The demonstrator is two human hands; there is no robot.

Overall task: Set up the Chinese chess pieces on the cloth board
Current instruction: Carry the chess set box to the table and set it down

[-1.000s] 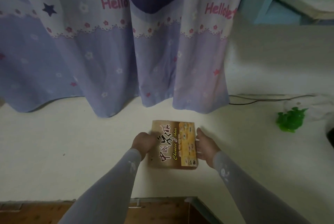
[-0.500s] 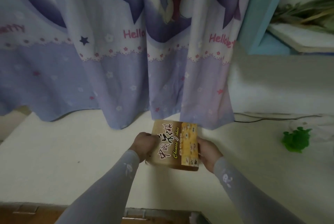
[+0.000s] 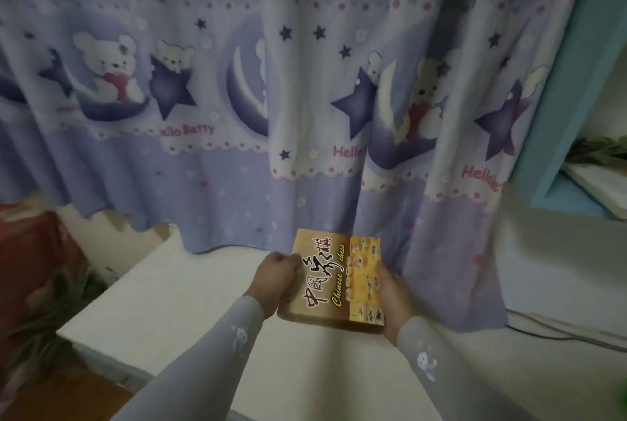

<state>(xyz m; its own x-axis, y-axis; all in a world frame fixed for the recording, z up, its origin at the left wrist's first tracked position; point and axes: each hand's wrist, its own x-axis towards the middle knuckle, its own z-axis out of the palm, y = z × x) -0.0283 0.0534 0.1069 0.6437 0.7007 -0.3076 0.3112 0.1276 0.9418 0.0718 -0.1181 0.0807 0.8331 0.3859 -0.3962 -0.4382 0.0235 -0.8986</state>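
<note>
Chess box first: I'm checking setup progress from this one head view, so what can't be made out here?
- Contents of the chess box: it is shut, so pieces and cloth board are unseen.
- Left hand and right hand: fingers hidden behind the box edges.
- Green object at the lower right: cut by the frame edge.
- Small print on the box: too small.

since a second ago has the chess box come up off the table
Yes. The chess box, earlier flat on the white table, is now lifted toward the curtain hem, held in both hands.
</note>
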